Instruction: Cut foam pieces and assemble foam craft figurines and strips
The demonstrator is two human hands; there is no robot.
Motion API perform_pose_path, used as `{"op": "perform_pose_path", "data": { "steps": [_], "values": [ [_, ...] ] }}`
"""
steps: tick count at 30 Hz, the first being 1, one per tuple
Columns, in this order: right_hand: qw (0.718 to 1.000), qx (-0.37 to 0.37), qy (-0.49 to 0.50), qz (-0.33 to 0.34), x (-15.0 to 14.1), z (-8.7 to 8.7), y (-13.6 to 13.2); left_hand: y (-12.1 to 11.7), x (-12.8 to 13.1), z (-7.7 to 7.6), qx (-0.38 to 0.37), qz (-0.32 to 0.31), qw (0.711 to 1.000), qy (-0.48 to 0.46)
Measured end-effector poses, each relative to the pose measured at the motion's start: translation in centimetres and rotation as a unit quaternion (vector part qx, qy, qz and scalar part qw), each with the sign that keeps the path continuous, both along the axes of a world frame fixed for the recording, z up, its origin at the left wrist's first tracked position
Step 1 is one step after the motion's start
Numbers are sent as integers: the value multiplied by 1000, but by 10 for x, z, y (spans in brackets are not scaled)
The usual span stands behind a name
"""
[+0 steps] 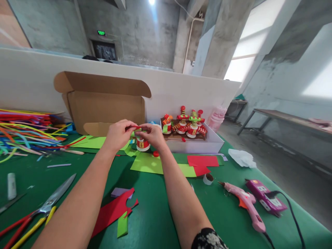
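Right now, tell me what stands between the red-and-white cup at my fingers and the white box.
Your right hand is between the cup and box, and a small red round piece lies just in front of that path. The box's raised wall also needs clearing.

Two bare arms reach forward, hands nearly meeting.
The left hand (121,133) and right hand (151,134) face each other, fingers bent and thumbs turned inward. The left forearm (85,186) and right forearm (183,190) slant up and inward; a dark floral sleeve (209,239) shows on the right arm.
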State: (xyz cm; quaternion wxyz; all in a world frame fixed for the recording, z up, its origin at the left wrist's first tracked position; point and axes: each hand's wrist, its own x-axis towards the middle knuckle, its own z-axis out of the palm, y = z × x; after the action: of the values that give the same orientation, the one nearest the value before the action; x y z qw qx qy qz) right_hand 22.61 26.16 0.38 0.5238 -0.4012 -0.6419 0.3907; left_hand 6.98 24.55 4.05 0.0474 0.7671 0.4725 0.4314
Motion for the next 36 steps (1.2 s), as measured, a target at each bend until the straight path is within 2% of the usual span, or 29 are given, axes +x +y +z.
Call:
{"op": "perform_pose_path", "data": {
  "steps": [11, 20, 36],
  "values": [
    [1000, 0, 25, 8, 1, -1, 3, 3, -2, -1, 50, -28, 996, 68],
    [1000, 0, 4, 13, 1, 0, -1, -1, -2, 3, -20, 0, 999, 32],
    [1000, 2, 13, 21, -3, 2, -4, -6, 0, 9, -72, 41, 996, 15]
  ]
}}
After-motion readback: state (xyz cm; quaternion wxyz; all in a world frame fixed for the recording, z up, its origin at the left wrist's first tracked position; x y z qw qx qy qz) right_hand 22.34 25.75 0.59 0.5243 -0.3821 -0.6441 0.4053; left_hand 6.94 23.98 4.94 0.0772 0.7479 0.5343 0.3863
